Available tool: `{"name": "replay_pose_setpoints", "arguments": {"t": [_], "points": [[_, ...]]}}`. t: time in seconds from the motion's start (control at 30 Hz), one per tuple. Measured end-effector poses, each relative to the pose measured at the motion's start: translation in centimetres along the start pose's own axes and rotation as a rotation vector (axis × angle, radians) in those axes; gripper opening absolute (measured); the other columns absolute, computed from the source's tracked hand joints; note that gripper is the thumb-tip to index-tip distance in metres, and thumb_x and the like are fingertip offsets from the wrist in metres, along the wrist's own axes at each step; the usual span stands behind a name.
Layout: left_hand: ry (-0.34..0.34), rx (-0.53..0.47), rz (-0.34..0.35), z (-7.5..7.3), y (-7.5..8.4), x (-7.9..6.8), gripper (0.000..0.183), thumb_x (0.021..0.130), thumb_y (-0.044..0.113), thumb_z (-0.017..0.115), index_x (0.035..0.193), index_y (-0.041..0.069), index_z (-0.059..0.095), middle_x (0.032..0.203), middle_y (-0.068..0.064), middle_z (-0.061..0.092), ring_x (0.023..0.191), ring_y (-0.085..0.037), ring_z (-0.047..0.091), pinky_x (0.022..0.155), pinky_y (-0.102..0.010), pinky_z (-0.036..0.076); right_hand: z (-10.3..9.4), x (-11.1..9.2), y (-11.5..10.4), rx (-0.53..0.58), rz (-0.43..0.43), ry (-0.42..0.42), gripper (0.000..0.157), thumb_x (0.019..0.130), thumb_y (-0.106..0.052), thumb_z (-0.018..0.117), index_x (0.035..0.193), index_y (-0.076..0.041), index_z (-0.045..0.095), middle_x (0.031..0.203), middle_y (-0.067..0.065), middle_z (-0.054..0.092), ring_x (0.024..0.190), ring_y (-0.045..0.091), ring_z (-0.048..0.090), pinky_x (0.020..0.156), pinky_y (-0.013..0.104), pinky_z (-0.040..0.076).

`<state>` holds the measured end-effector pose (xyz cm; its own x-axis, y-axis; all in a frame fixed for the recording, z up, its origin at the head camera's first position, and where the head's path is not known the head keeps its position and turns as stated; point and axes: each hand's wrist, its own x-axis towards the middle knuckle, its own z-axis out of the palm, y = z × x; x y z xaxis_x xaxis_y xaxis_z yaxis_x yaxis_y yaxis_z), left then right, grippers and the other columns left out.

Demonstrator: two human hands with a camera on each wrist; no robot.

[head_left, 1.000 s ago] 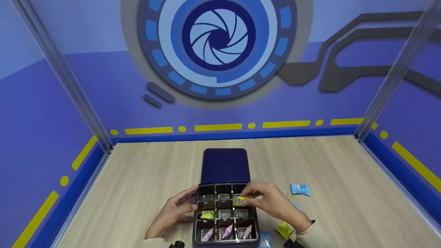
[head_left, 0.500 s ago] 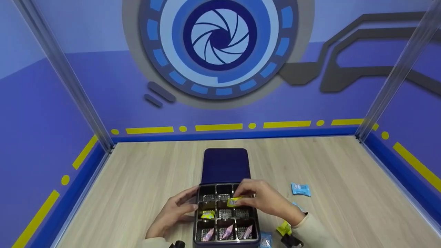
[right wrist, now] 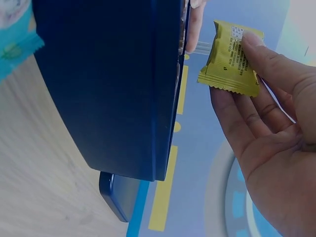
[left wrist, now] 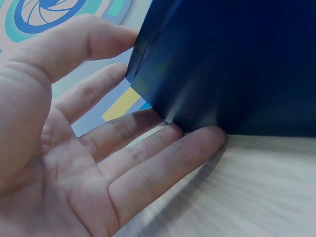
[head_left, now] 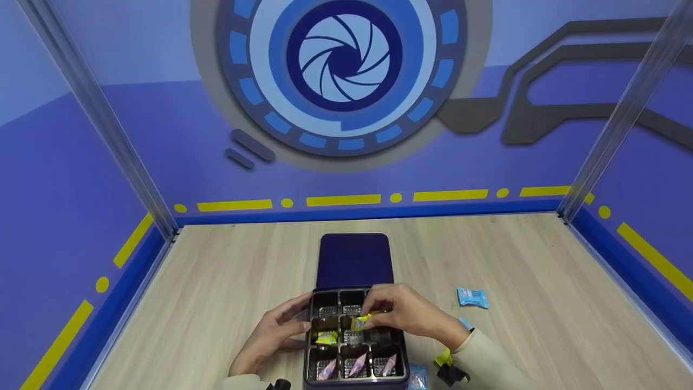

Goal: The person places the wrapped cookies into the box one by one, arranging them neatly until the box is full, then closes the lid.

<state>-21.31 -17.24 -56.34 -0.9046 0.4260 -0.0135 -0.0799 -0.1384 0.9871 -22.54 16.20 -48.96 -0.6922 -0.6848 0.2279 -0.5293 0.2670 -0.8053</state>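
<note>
Pinching a yellow packet (head_left: 359,323) between thumb and fingers, the right hand (head_left: 409,311) has a firm grip above the middle of a black tray (head_left: 327,311) in the head view. That tray sits inside a dark blue box (head_left: 354,384) on the wooden tabletop (head_left: 233,271), with a dark blue lid (head_left: 354,261) reaching back behind it. I see three pink packets (head_left: 356,365), one in each of the front compartments, all leaning, and a second yellow packet (head_left: 326,338) in the left compartment of the middle row. Beside the box's left wall rests the left hand (head_left: 269,333), gripping nothing. Blue packets (head_left: 472,298) lie to the right (one partly behind the right forearm), as does a third yellow packet (head_left: 443,357) near the sleeve (head_left: 492,363).

From the left wrist, that hand's fingers (left wrist: 163,168) stretch out fairly straight, tips touching the corner and lower edge of the box.

From the right wrist, the thumb (right wrist: 274,61) presses the printed face of the held packet and the fingers back it from behind; the packet is apart from the box's side wall.
</note>
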Motion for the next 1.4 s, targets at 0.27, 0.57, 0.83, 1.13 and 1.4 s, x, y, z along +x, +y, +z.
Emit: {"name": "replay_pose_setpoints", "arguments": {"t": [0.27, 0.57, 0.83, 1.13, 1.4], "points": [[0.005, 0.004, 0.001, 0.1, 0.0, 0.0, 0.07, 0.097, 0.001, 0.072, 0.161, 0.0, 0.042, 0.166, -0.03, 0.034, 0.12, -0.033, 0.067, 0.09, -0.054, 0.062, 0.4, 0.5, 0.2, -0.05, -0.052, -0.038, 0.013, 0.093, -0.016, 0.083, 0.105, -0.021, 0.08, 0.106, -0.009, 0.073, 0.096, 0.008, 0.069, 0.082, 0.029, 0.062], [0.009, 0.002, 0.001, 0.1, 0.0, 0.0, 0.069, 0.097, 0.0, 0.072, 0.16, 0.0, 0.043, 0.165, -0.029, 0.035, 0.12, -0.033, 0.067, 0.091, -0.055, 0.062, 0.8, 0.8, 0.3, -0.114, -0.079, -0.05, 0.015, 0.093, -0.014, 0.082, 0.106, -0.021, 0.08, 0.108, -0.011, 0.073, 0.099, 0.007, 0.069, 0.084, 0.028, 0.061], [0.005, 0.001, 0.0, 0.1, 0.1, 0.0, 0.069, 0.098, 0.001, 0.072, 0.16, 0.0, 0.043, 0.165, -0.029, 0.034, 0.129, -0.035, 0.062, 0.091, -0.055, 0.061, 1.3, 1.1, 0.5, -0.199, -0.154, -0.04, 0.013, 0.091, -0.013, 0.085, 0.103, -0.013, 0.08, 0.103, -0.006, 0.074, 0.096, 0.007, 0.069, 0.086, 0.027, 0.06], [-0.001, -0.009, -0.003, 0.1, 0.1, 0.0, 0.07, 0.098, 0.0, 0.071, 0.161, 0.0, 0.042, 0.166, -0.029, 0.033, 0.122, -0.035, 0.066, 0.092, -0.056, 0.061, 1.6, 1.3, 0.2, -0.187, -0.149, -0.054, 0.013, 0.091, -0.012, 0.084, 0.104, -0.013, 0.08, 0.104, -0.005, 0.074, 0.097, 0.004, 0.068, 0.088, 0.026, 0.06], [0.003, 0.001, -0.005, 0.0, 0.1, 0.0, 0.069, 0.098, 0.001, 0.072, 0.161, 0.001, 0.043, 0.166, -0.029, 0.034, 0.123, -0.035, 0.066, 0.092, -0.056, 0.061, 2.0, 1.6, 0.3, -0.16, -0.163, -0.071, 0.015, 0.092, -0.009, 0.083, 0.106, -0.012, 0.08, 0.105, -0.004, 0.074, 0.097, 0.006, 0.069, 0.084, 0.026, 0.061]]}}
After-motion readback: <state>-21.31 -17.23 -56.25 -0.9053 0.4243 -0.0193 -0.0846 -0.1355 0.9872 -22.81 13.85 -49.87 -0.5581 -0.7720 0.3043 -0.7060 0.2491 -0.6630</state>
